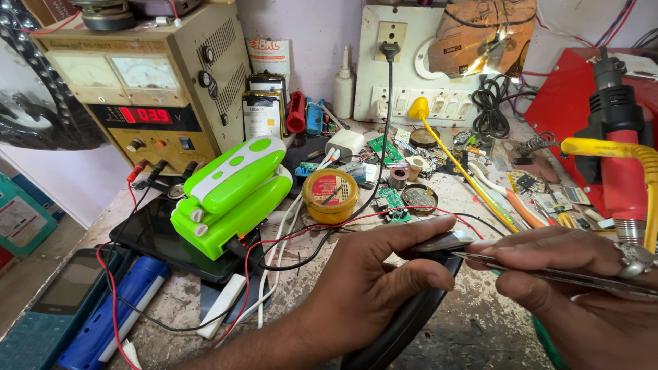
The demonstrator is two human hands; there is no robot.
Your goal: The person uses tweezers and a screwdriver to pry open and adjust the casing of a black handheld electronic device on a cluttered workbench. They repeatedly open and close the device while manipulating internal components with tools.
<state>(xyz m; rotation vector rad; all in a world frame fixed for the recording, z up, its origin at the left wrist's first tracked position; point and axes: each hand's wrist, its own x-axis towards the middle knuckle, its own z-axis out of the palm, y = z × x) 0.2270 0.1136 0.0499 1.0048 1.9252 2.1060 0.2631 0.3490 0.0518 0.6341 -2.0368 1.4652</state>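
Far left of our grip: we see a teal keypad phone (pixel 51 308) and a blue tube (pixel 113 312) lying side by side at the bench's near edge.
Up and left of our grip: a beige bench power supply (pixel 147 82) shows a red digit display, its red and black leads trailing down over the bench.
Just left of our grip: a green and white folding lamp (pixel 229 195) lies on a dark tablet (pixel 154 240); behind our thumb sits a round yellow tin (pixel 330 196).
Left hand (pixel 370 288): we close it around the top of a black curved device (pixel 404 322), thumb stretched along its upper edge.
Black curved device: it lies under our left palm, running down towards the near edge.
Right hand (pixel 576 288): we pinch metal tweezers (pixel 548 274), their tip touching the device's top just beside our left thumb.
Right of our grip: a hot-air gun (pixel 617 137) stands upright against a red case (pixel 569 103).
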